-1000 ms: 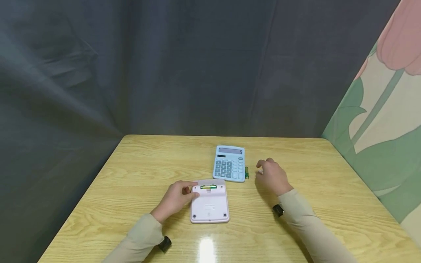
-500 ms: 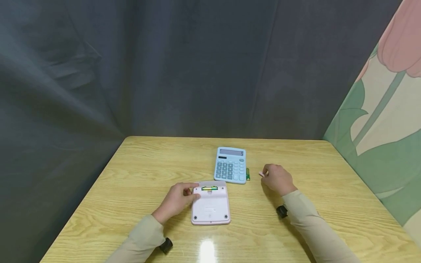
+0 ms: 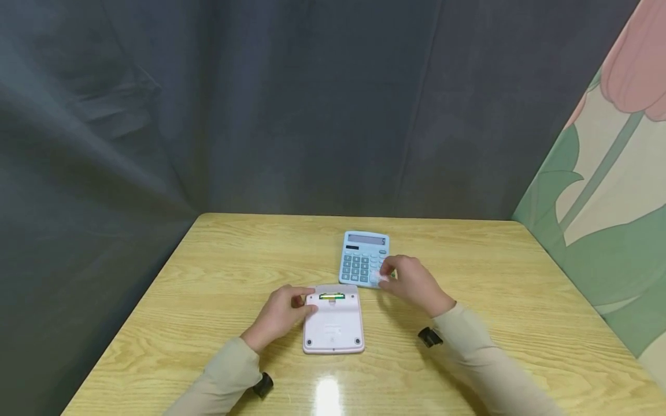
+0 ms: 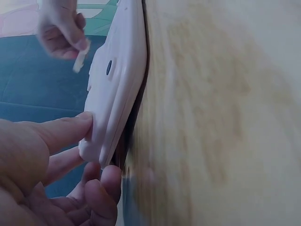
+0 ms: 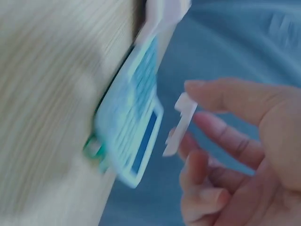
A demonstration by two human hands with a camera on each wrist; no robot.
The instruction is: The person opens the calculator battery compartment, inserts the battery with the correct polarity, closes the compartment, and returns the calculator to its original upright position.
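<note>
A pale pink calculator (image 3: 333, 323) lies face down on the table, its battery slot uncovered with a green battery (image 3: 332, 296) inside. My left hand (image 3: 278, 315) grips its upper left edge; in the left wrist view the thumb (image 4: 70, 129) presses the back and other fingers curl at the rim. Between thumb and fingers, my right hand (image 3: 413, 283) pinches a small pink battery cover (image 5: 181, 123), held above the table over the lower right of the blue calculator (image 3: 359, 263). That calculator lies face up, its display showing 5.
A second green battery (image 5: 94, 148) lies beside the blue calculator's right edge, mostly hidden by the right hand in the head view. The wooden table (image 3: 250, 248) ends at a dark curtain (image 3: 312, 115) behind; a flower-patterned cloth (image 3: 614, 231) hangs at right.
My right hand has lifted the battery cover and carried it left, from beside the loose battery to over the blue calculator. The left hand and pink calculator have stayed put.
</note>
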